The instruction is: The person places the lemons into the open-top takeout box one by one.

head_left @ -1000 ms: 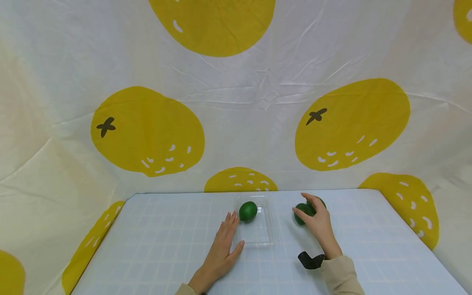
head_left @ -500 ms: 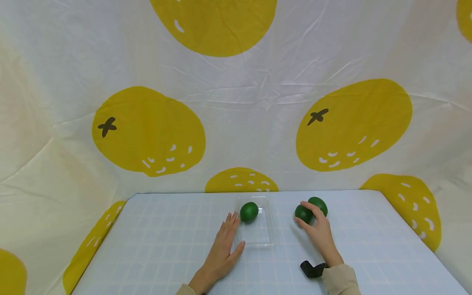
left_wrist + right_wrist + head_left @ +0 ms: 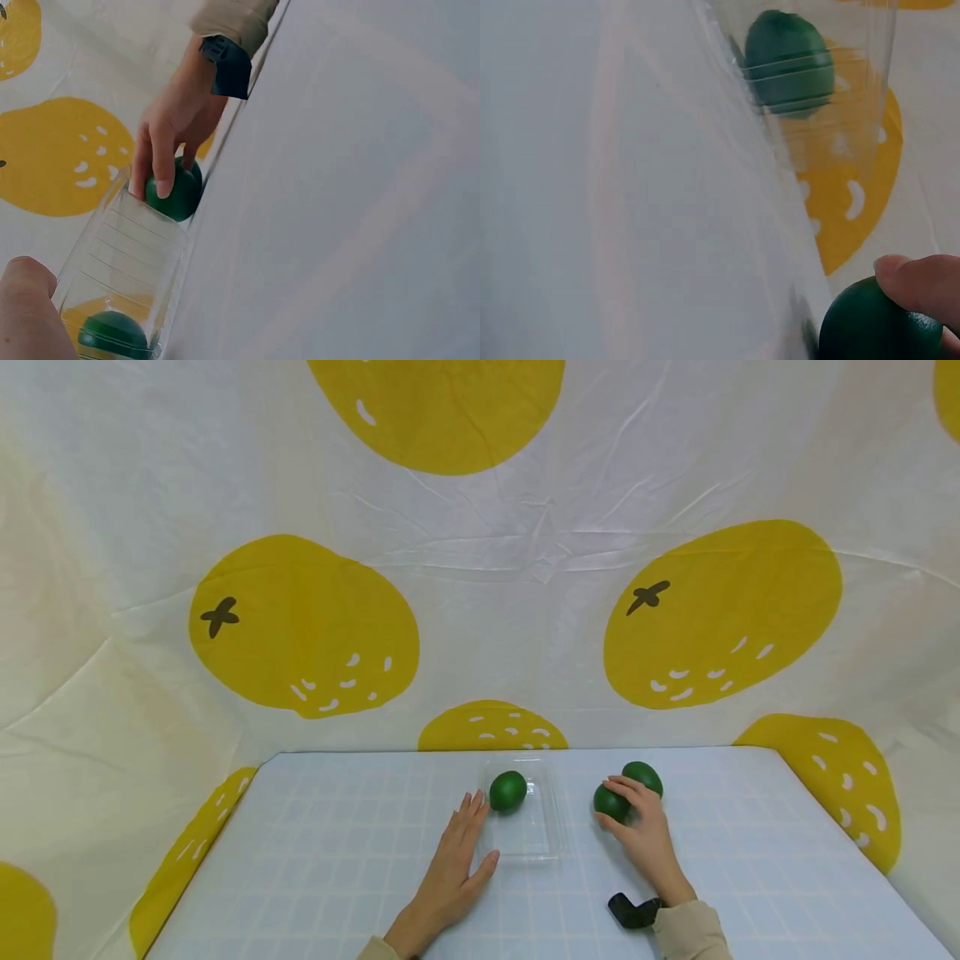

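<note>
The head view shows a white cloth backdrop [image 3: 510, 643] with large yellow fruit prints [image 3: 303, 627] filling the upper part, and below it a counter [image 3: 352, 827] in a pale blue check. Near the counter's far edge, about midway across, lies a clear plastic container [image 3: 522, 842]. The person's two hands are well apart: the left hand [image 3: 453, 864] lies with straight fingers along the container's left side, fingertips at its wall, while the right hand [image 3: 647, 835] is to the right of the container, thumb and fingers curled around the near green fruit [image 3: 611, 805]. Beige sleeves [image 3: 690, 931] cover both forearms. The right wrist view shows the thumb pressed on that fruit's skin; whether it is lifted off the counter, I cannot tell. Just behind it, farther from the person, sits the far green fruit [image 3: 643, 773]; the fingers hide whether the two touch. The boxed green fruit [image 3: 507, 792] lies inside the container, toward its far left part. Smallest is a black wrist device [image 3: 633, 912], jutting out at the right sleeve's cuff.
</note>
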`<state>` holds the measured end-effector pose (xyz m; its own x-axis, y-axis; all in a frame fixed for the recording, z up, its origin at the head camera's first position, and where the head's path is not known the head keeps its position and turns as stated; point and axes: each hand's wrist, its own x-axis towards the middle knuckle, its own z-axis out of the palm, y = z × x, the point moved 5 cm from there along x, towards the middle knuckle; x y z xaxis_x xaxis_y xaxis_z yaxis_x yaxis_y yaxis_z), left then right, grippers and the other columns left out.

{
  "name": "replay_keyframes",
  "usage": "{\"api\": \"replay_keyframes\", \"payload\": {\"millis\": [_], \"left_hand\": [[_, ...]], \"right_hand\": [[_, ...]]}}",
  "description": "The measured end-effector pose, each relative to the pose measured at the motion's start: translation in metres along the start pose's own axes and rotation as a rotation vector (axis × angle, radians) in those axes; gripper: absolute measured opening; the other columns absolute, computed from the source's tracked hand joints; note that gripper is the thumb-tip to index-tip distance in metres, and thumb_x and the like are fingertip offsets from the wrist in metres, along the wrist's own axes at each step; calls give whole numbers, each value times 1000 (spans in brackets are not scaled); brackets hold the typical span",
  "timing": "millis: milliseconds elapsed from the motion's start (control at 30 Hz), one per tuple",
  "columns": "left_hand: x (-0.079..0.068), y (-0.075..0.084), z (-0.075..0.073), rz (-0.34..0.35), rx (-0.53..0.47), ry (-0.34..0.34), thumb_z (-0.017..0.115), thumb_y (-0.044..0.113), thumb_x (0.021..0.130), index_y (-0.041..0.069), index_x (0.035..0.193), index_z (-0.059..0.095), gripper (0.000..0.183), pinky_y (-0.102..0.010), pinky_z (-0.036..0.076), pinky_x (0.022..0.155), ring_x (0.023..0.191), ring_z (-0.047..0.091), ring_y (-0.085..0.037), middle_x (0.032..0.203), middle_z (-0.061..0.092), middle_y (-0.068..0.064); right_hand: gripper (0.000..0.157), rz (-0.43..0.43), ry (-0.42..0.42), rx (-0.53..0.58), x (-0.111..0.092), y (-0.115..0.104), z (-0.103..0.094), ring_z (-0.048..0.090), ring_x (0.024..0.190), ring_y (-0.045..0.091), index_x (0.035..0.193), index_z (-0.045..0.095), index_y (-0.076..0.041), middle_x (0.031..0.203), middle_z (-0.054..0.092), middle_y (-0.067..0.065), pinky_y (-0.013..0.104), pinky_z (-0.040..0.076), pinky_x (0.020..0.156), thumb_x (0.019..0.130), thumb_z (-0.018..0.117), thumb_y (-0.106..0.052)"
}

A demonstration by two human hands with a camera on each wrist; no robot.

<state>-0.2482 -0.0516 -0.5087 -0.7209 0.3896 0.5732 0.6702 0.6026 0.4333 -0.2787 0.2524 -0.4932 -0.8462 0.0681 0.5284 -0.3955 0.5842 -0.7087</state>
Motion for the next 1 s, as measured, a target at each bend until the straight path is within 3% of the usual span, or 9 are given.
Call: {"api": "replay_keyframes", "payload": {"millis": [300, 367, 500, 567, 733, 1000], "left_hand": [[1, 1, -3, 15, 2, 11, 49, 34, 94, 4, 147, 29, 64, -55, 22, 109, 142, 18, -32, 154, 22, -12], [1, 0, -2, 13, 0, 8, 49, 34, 94, 4, 146, 29, 64, -55, 22, 109, 142, 18, -32, 154, 21, -12], [0, 1, -2, 9, 1, 3, 49, 34, 94, 4, 147, 29, 64, -54, 21, 109, 142, 17, -32, 155, 20, -10], [0, 1, -2, 7, 2, 3, 49, 35, 94, 5, 147, 29, 64, -53, 21, 109, 142, 17, -31, 155, 20, -9], [1, 1, -3, 15, 3, 12, 50, 34, 93, 4, 146, 30, 64, -54, 22, 109, 142, 18, -32, 155, 20, -9], [1, 3, -4, 7, 3, 0, 50, 34, 93, 4, 146, 29, 65, -52, 20, 110, 142, 18, -31, 156, 19, -7]], "right_hand": [[51, -14, -23, 21, -6, 5, 6, 36, 124, 24, 117, 66, -17, 132, 52, 3, 49, 30, 96, 69, 83, -13], [52, -10, -35, 15, -7, 5, 7, 36, 127, 25, 118, 66, -19, 134, 51, 3, 39, 31, 99, 70, 83, -14], [54, -20, -64, 24, -9, -4, 6, 36, 131, 31, 122, 64, -16, 138, 47, 8, 7, 28, 96, 71, 81, -9], [55, -35, -80, 56, -9, -13, 4, 36, 131, 37, 123, 63, -12, 139, 45, 13, 1, 26, 93, 71, 80, -4], [57, -61, -99, 65, -9, -26, 2, 38, 128, 42, 124, 61, -7, 138, 45, 19, 2, 31, 91, 71, 79, 0], [67, -5, -99, -5, -13, 4, 11, 44, 123, 21, 132, 54, -17, 136, 48, 2, 17, 45, 85, 71, 82, -17]]}}
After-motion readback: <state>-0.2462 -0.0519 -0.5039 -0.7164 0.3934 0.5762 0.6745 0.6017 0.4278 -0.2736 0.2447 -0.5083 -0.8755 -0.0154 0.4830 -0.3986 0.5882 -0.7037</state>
